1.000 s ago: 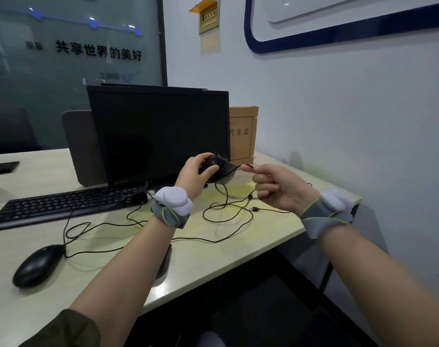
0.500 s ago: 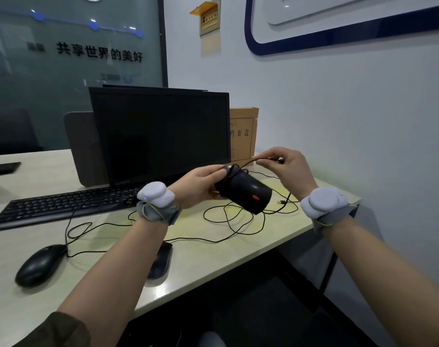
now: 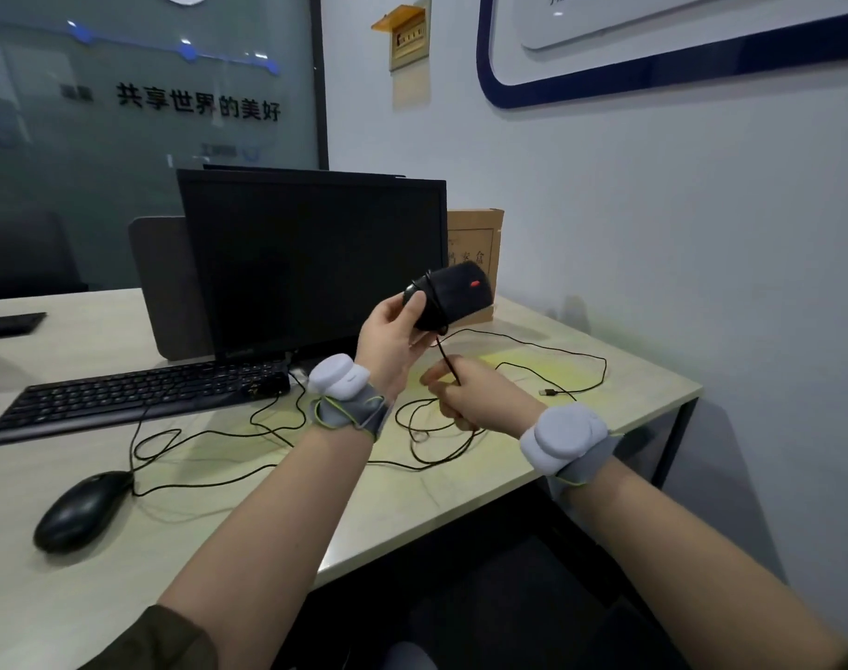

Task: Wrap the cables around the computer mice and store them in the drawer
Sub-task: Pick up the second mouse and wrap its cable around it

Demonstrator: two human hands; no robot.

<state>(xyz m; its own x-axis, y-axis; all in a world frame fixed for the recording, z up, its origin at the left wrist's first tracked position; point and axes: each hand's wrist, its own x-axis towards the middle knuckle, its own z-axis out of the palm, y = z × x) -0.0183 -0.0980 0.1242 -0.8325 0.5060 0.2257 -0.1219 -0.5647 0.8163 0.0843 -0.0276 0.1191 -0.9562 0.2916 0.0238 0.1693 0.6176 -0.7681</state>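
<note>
Gripping the raised black mouse (image 3: 453,296), red scroll wheel showing and one turn of cable around its body, the left hand (image 3: 394,341) is closed on its rear end above the desk (image 3: 581,365). The right hand (image 3: 475,398), just below, pinches the taut cable (image 3: 447,357); a second mouse (image 3: 81,510) lies on the desk, left.
</note>
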